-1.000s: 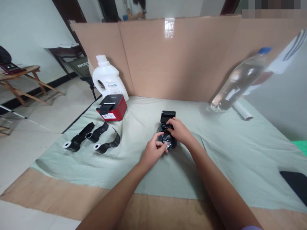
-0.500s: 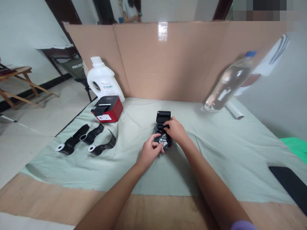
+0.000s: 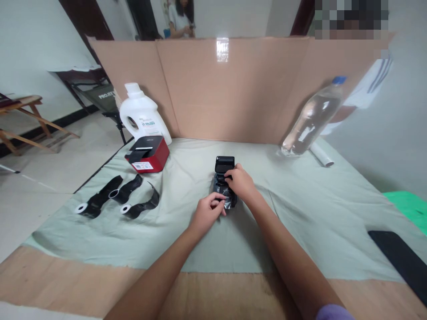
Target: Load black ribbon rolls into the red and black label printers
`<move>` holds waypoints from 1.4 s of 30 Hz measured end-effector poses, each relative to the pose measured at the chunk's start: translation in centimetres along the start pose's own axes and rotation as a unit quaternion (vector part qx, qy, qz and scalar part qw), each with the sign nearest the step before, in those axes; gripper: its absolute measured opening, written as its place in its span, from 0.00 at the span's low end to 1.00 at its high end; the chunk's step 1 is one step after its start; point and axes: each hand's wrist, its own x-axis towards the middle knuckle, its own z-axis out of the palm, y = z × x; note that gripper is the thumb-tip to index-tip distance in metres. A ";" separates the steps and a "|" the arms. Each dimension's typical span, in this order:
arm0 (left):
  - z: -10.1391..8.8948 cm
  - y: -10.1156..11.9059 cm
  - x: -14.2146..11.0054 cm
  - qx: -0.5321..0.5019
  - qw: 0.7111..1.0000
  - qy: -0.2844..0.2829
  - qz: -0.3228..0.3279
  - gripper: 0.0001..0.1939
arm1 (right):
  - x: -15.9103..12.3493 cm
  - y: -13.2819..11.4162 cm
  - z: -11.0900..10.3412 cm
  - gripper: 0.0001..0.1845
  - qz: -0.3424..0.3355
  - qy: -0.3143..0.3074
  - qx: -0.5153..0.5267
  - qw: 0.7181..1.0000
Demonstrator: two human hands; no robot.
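Observation:
A small black device [image 3: 224, 164], its lid flipped up at the far side, sits at the middle of the cloth. Shiny black film [image 3: 228, 202] lies over its near half. My left hand [image 3: 209, 212] is at the lower left, thumb and forefinger pinched on the film's near edge. From the right, my right hand [image 3: 242, 182] reaches over the open compartment below the lid. Its fingers are bent together at a dark part inside, which they mostly cover; what they grip cannot be made out.
Left are several unrolled black ribbon rolls [image 3: 95, 206], a red-and-black boxy machine [image 3: 156, 155] and a white jug [image 3: 143, 111]. A water bottle [image 3: 312, 118] leans on the cardboard screen [image 3: 233, 93] near a pale tube [image 3: 322, 155]. A black phone-like slab [image 3: 398, 258] lies right. People stand behind.
My left hand now pinches the film's near edge, with thumb and forefinger closer together. My right hand stays at the compartment. The whole view has shifted slightly.

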 end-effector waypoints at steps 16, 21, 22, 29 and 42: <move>-0.1 -0.3 0.0 0.007 1.000 -0.025 -0.001 0.12 | 0.6 0.6 1.1 0.19 0.031 0.191 0.068 0.979; -0.5 -0.5 0.1 0.003 1.000 -0.027 -0.009 0.12 | 1.8 2.0 0.8 0.32 -0.050 0.164 0.186 0.968; -0.5 -0.5 0.1 0.001 1.000 -0.029 -0.011 0.11 | 1.8 2.2 0.6 0.31 -0.056 0.156 0.193 0.967; -1.2 -0.2 -0.1 0.012 0.998 -0.062 0.003 0.08 | 0.8 2.9 -2.1 0.13 -0.147 0.020 0.209 0.966; -1.9 0.4 -0.3 0.016 0.992 -0.122 0.004 0.09 | 0.2 3.1 -2.5 0.23 -0.094 -0.079 0.129 0.984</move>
